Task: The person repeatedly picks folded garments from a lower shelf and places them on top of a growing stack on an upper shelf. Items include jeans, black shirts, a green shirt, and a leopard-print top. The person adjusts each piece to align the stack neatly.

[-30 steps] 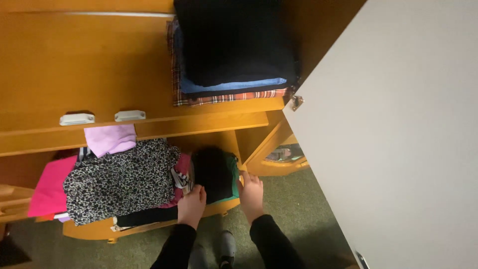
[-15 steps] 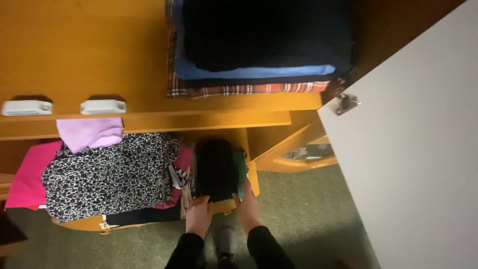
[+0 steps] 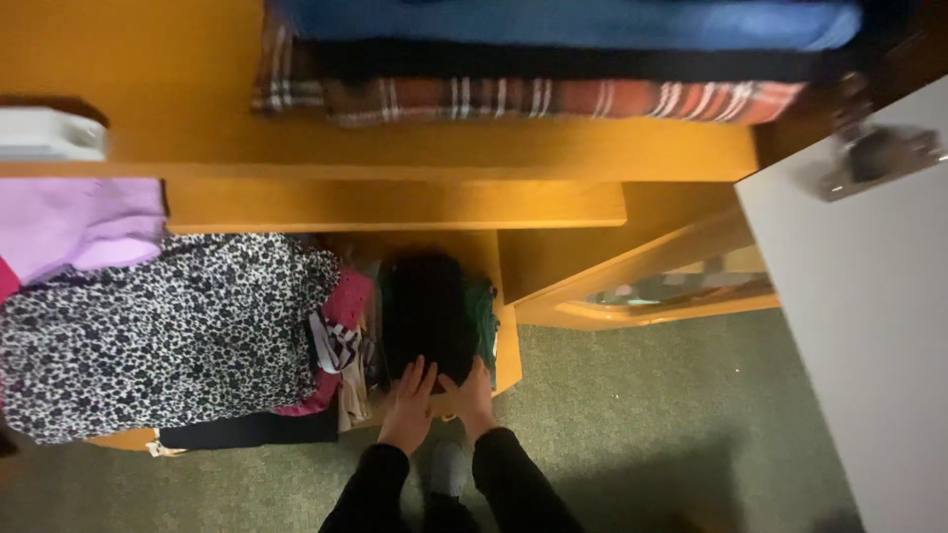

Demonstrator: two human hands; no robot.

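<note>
A folded black garment (image 3: 427,311) lies on green cloth (image 3: 483,314) at the right end of an open wooden drawer (image 3: 508,355). My left hand (image 3: 409,407) rests flat on the near edge of the black garment, fingers spread. Beside it, my right hand (image 3: 471,397) presses the same edge, and the two hands touch. Both arms wear black sleeves. To the left in the drawer lies a black-and-white spotted garment (image 3: 163,331) over pink cloth (image 3: 344,304), with a lilac piece (image 3: 79,225) above.
A wooden shelf (image 3: 395,158) overhead carries a stack of folded clothes: plaid (image 3: 533,99), dark and blue (image 3: 573,22). A white wardrobe door (image 3: 869,326) stands open at the right. A second drawer (image 3: 652,296) is partly open. Green carpet (image 3: 642,415) covers the floor.
The view has dropped closer to the drawer. My hands have come together from either side of the black garment onto its near edge.
</note>
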